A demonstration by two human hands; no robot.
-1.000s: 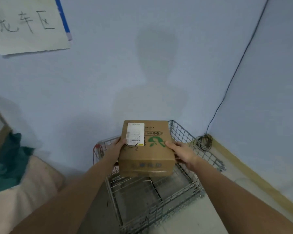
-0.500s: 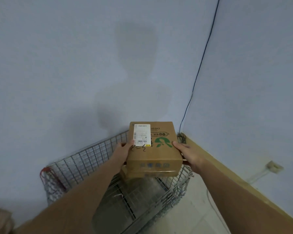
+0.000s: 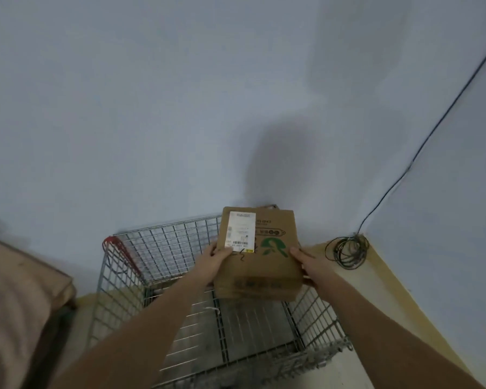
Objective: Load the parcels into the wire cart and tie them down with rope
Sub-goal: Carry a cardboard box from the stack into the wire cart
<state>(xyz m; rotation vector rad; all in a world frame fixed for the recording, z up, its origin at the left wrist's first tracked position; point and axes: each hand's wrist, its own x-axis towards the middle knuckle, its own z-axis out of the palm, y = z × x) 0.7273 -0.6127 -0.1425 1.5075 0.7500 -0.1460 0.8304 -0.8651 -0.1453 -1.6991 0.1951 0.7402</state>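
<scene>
A brown cardboard parcel [image 3: 260, 254] with a white shipping label and a green logo is held over the far right part of the wire cart [image 3: 163, 242]. My left hand [image 3: 215, 262] grips its left side and my right hand [image 3: 306, 262] grips its right side. The cart is a silver mesh basket with a red handle [image 3: 118, 251] at its left end. Its floor shows bare under the parcel, with a short white cord piece [image 3: 212, 309] lying on it. No rope for tying is clearly seen.
A blue wall stands close behind the cart, meeting another wall at the right corner. A coil of dark cable [image 3: 347, 249] lies on the floor in that corner, with a wire [image 3: 421, 147] running up the wall. A beige cushioned surface [image 3: 14, 299] sits at the left.
The view has swung, so the cart now sits centred and the corner cable coil appears at the right. The parcel stays in both hands, now lower over the cart's far right corner.
</scene>
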